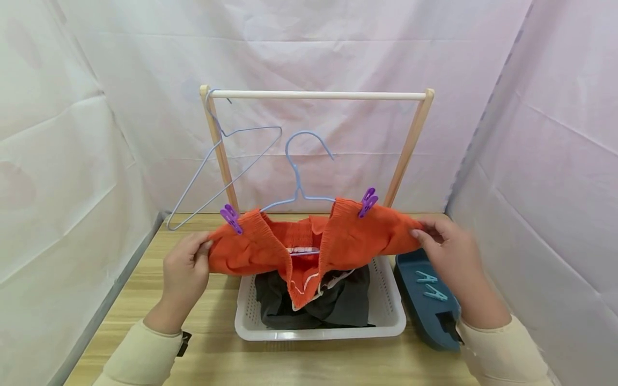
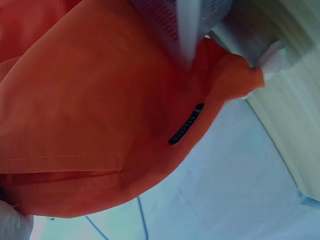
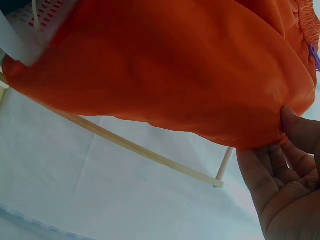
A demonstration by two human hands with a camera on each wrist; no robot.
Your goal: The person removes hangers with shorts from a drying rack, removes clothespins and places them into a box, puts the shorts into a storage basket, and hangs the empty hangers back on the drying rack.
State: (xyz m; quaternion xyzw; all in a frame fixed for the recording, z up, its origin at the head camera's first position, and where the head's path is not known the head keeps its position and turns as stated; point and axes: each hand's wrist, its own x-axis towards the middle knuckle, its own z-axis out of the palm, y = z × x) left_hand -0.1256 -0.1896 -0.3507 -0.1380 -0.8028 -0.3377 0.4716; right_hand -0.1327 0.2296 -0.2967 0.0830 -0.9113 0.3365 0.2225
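Note:
A pair of orange shorts (image 1: 381, 230) with an elastic waistband hangs spread out on a light blue hanger (image 1: 298, 182). Purple clothespins grip it at both sides, a left clothespin (image 1: 231, 219) and a right clothespin (image 1: 368, 202). My left hand (image 1: 185, 268) pinches the fabric's left edge between thumb and fingers; a bit of that hand (image 2: 14, 222) shows in the left wrist view, near a pocket seam. At the opposite edge my right hand (image 1: 451, 249) pinches the cloth, and the right wrist view shows thumb and fingers on it.
Below the shorts, a white basket (image 1: 318, 335) holds dark grey clothing (image 1: 347, 300). A wooden rack (image 1: 318, 95) stands behind, with another blue hanger (image 1: 251, 128) on its left end. To the right lies a dark blue tray (image 1: 420, 305) with teal clothespins (image 1: 434, 292).

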